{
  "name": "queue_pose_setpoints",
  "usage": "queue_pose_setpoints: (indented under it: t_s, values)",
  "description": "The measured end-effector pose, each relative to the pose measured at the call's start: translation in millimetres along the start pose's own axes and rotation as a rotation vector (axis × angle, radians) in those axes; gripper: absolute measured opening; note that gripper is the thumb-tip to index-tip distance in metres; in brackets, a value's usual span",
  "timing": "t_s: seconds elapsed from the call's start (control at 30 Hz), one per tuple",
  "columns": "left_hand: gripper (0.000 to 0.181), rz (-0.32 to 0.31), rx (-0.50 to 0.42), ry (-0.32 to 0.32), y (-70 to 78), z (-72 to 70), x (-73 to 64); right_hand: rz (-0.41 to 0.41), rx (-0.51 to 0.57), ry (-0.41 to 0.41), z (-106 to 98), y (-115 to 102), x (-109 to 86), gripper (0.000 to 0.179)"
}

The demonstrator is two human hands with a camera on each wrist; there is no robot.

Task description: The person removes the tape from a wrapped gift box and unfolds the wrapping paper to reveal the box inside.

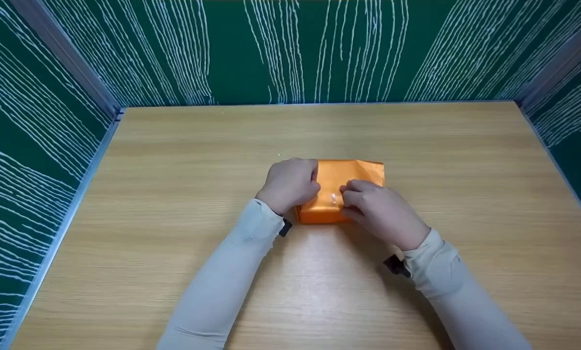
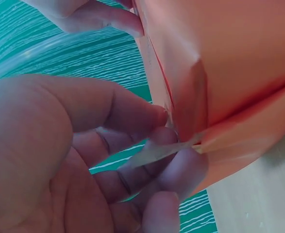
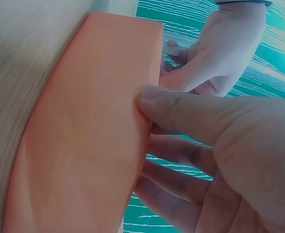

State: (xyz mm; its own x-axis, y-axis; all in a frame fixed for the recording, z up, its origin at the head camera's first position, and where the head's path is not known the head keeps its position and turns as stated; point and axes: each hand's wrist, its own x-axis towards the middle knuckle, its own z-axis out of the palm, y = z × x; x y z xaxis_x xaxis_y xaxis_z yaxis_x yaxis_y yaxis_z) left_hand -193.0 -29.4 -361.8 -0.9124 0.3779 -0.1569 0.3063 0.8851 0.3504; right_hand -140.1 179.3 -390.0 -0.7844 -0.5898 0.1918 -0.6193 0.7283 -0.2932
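A box-shaped package wrapped in shiny orange paper point(image 1: 350, 170) sits on the table. At its left end, my left hand point(image 1: 291, 183) has its thumb and fingertips against a paper fold. A narrow strip of clear tape point(image 2: 157, 154) runs from those fingers to the fold; in the left wrist view the fingers are curled about it. My right hand point(image 1: 385, 211) grips the package's near top edge, its thumb point(image 3: 166, 104) on the front side and its fingers bent over the top. Part of the package's left end is hidden behind the left hand in the head view.
The wooden table point(image 1: 198, 146) extends around the package. Green panels with white lines point(image 1: 237, 53) stand along the back and both sides. A dark wrist strap piece point(image 1: 397, 266) hangs below the right sleeve.
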Motion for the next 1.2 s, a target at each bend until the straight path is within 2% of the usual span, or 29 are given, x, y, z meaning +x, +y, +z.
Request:
queue_pose_setpoints:
  t_s: [0.1, 0.2, 0.3, 0.43, 0.67, 0.8, 1.03, 1.1, 1.2]
  values:
    - [0.023, -0.026, -0.056, -0.006, -0.5, 1.9, 1.3, 0.004, 0.003, 0.001, 0.1, 0.7, -0.1, 0.014]
    - [0.029, -0.051, -0.07, 0.002, -0.8, 4.1, 3.6, 0.009, 0.006, -0.002, 0.4, 1.2, -0.4, 0.012]
    - [0.024, -0.054, -0.049, 0.009, -2.2, 5.7, 6.1, 0.009, 0.007, -0.009, 1.0, 1.3, -0.6, 0.012]
    - [0.011, -0.025, -0.016, 0.041, -4.0, 6.0, 7.8, 0.014, 0.012, -0.012, 1.3, 0.9, -0.9, 0.011]
    - [0.014, -0.058, -0.125, 0.007, -5.2, 1.6, 3.2, 0.029, 0.002, -0.026, 1.2, 0.4, 0.0, 0.012]
    - [0.016, -0.054, -0.144, -0.002, -6.8, -5.4, 1.2, 0.034, 0.003, -0.023, 0.9, 0.7, -0.4, 0.012]
    - [0.022, -0.079, -0.125, 0.076, -11.1, -8.2, 2.8, 0.014, -0.015, -0.004, -0.1, -0.1, -1.2, 0.013]
    - [0.03, -0.086, -0.112, 0.07, -10.4, -5.4, 3.3, 0.021, -0.012, -0.003, 0.1, -0.4, -1.0, 0.012]
    - [0.042, -0.108, -0.103, 0.017, -8.9, 0.6, 3.0, 0.035, 0.0, -0.019, 1.2, -1.1, -1.4, 0.013]
